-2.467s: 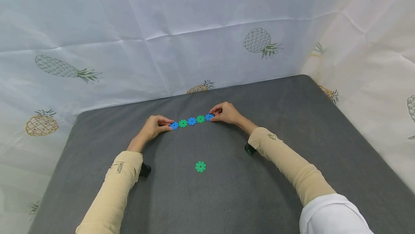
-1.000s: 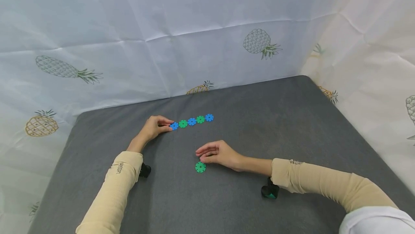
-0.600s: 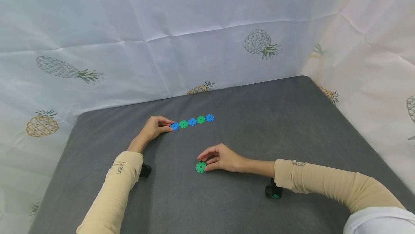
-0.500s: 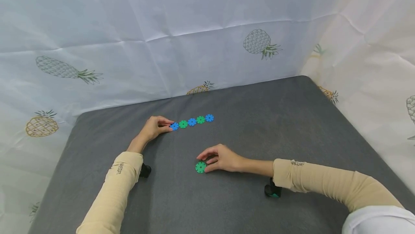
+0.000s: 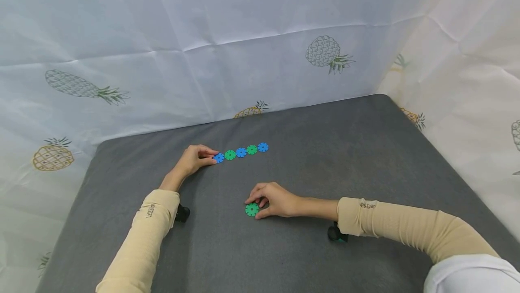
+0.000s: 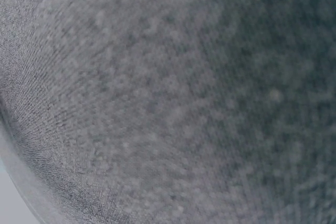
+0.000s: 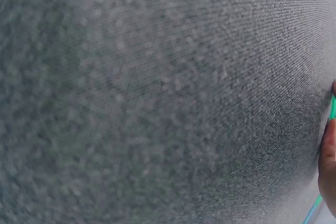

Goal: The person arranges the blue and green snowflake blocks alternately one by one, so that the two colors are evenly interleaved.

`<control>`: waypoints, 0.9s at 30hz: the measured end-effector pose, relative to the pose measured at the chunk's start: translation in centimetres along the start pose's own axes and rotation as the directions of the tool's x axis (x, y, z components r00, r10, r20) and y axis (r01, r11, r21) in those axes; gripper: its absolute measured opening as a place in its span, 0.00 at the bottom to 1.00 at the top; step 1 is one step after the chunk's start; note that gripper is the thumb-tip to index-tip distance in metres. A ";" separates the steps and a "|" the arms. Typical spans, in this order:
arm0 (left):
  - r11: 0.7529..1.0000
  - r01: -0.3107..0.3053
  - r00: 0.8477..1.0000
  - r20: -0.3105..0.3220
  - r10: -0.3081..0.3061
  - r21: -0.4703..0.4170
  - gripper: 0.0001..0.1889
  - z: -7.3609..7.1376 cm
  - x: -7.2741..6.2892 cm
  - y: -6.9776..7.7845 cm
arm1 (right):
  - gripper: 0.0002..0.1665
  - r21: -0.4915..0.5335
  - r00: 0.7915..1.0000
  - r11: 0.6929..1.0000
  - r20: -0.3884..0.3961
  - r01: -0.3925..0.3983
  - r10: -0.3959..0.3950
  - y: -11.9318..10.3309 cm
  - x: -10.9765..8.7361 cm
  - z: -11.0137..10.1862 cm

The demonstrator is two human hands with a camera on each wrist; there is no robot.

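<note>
A slightly slanting row of notched plastic interlocking discs, blue and green in turn, lies on the grey table. My left hand (image 5: 190, 160) pinches the blue disc (image 5: 219, 158) at the row's left end by its edge. At the right end is another blue disc (image 5: 263, 147), with no hand on it. Nearer to me, a single green disc (image 5: 252, 210) lies apart from the row. My right hand (image 5: 278, 200) holds it by the rim, thumb on the near side and fingers on the far side. In the right wrist view, fingertips (image 7: 328, 156) and a green sliver show at the edge.
The grey cloth-covered table (image 5: 345, 148) reaches back to a white curtain (image 5: 252, 72) printed with pineapples. More of this curtain hangs along both sides. Small black wrist cameras (image 5: 183, 214) sit under both forearms. The left wrist view shows only table cloth (image 6: 131, 103).
My right hand has left the blue disc at the row's right end, come toward me and closed its fingers on the single green disc. My left hand has stayed put.
</note>
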State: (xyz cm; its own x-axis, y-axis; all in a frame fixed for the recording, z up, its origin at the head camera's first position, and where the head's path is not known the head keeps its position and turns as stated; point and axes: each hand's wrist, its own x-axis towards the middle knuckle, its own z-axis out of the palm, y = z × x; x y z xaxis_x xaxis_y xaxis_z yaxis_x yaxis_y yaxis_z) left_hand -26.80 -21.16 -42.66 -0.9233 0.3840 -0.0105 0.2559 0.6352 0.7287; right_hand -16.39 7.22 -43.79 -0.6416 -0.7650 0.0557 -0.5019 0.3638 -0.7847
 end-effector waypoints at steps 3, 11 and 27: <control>1.000 0.001 1.000 -0.001 -0.001 -0.002 0.14 -0.1 -0.1 0.0 | 0.19 -0.031 1.000 0.999 0.003 0.021 -0.021 0.0 0.1 -0.1; 1.000 0.012 1.000 0.002 -0.012 0.003 0.14 -0.1 -0.1 -0.1 | 0.14 -0.122 0.992 0.985 0.063 0.119 -0.112 -0.1 0.4 -0.4; 1.000 0.006 1.000 0.005 -0.006 -0.001 0.14 0.0 0.0 0.1 | 0.20 -0.010 0.991 0.994 0.075 0.109 -0.108 0.9 0.1 -1.1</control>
State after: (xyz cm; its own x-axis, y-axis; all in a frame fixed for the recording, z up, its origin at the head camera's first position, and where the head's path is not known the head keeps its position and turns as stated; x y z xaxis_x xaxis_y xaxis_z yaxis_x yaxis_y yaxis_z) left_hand -26.75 -21.15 -42.58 -0.9232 0.3839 -0.0183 0.2504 0.6368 0.7293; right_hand -17.60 8.04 -43.83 -0.5383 -0.8375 0.0935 -0.5748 0.2838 -0.7675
